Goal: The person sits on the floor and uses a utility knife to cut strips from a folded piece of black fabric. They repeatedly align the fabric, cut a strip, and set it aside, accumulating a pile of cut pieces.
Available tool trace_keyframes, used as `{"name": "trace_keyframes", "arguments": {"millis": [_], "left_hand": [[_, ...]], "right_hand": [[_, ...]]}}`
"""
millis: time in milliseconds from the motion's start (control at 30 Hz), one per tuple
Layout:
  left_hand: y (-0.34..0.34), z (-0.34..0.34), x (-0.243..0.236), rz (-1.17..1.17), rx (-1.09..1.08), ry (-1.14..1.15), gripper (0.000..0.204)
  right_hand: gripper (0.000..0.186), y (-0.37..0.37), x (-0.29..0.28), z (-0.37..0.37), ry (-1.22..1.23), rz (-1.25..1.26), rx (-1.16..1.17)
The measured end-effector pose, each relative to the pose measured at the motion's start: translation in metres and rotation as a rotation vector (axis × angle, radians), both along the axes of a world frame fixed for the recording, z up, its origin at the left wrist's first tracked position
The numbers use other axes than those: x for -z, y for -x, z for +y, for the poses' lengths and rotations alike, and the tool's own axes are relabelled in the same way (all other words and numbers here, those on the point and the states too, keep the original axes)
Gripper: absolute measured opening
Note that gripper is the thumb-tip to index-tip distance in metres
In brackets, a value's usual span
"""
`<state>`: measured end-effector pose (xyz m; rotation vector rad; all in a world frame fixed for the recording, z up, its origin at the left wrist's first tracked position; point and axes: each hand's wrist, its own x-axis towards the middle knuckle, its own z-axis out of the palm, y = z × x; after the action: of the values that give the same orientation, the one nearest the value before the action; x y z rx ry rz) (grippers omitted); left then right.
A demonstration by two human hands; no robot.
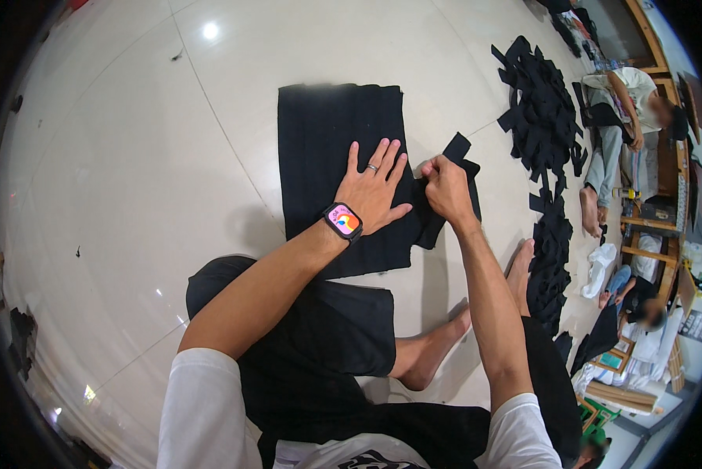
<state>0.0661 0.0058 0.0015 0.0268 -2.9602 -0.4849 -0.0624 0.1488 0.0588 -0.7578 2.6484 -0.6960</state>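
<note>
A large black fabric piece (pixel 327 133), roughly rectangular, lies flat on the tiled floor in front of me. My left hand (pixel 373 186) rests on it with fingers spread and palm down; a smartwatch (pixel 343 221) is on that wrist and a ring on one finger. Just beyond the fabric's right edge, my right hand (pixel 448 189) is closed in a fist-like grip. Bunched around and under it are black fabric strips (pixel 458 147), one end sticking out past the knuckles. The fingertips of that hand are partly hidden, but dark cloth runs from beneath them.
A long heap of black fabric strips (pixel 542 109) stretches down the right side of the floor. Beyond it one person (pixel 632 102) sits on the floor, and another sits lower down near a white plastic bag (pixel 599 267). Wooden shelving lines the far right. Dark scraps (pixel 23 342) lie at far left.
</note>
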Motion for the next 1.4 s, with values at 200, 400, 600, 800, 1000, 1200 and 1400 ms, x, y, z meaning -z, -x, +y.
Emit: {"name": "trace_keyframes", "arguments": {"millis": [200, 400, 600, 800, 1000, 1200, 1400], "left_hand": [[0.002, 0.001, -0.001, 0.008, 0.004, -0.011, 0.089], [-0.003, 0.008, -0.011, 0.022, -0.024, -0.01, 0.081], [-0.047, 0.061, -0.015, -0.116, 0.458, -0.061, 0.067], [-0.054, 0.058, -0.011, -0.086, 0.497, -0.135, 0.066], [-0.053, 0.06, -0.008, -0.102, 0.509, -0.124, 0.066], [-0.051, 0.058, -0.012, -0.061, 0.482, -0.141, 0.062], [-0.004, 0.025, -0.036, -0.055, 0.216, -0.264, 0.06]], "right_hand": [[0.015, 0.013, 0.016, -0.002, -0.03, 0.141, 0.013], [0.011, 0.012, 0.02, -0.009, 0.128, -0.03, 0.073], [0.015, 0.035, 0.018, -0.006, 0.05, -0.22, -0.076], [0.012, 0.043, 0.012, -0.022, -0.198, -0.119, -0.083], [0.013, 0.051, 0.005, -0.025, -0.266, -0.144, -0.086], [0.022, 0.066, 0.004, -0.018, -0.259, -0.218, -0.054], [0.018, 0.067, 0.022, 0.031, 0.053, -0.373, 0.123]]}}
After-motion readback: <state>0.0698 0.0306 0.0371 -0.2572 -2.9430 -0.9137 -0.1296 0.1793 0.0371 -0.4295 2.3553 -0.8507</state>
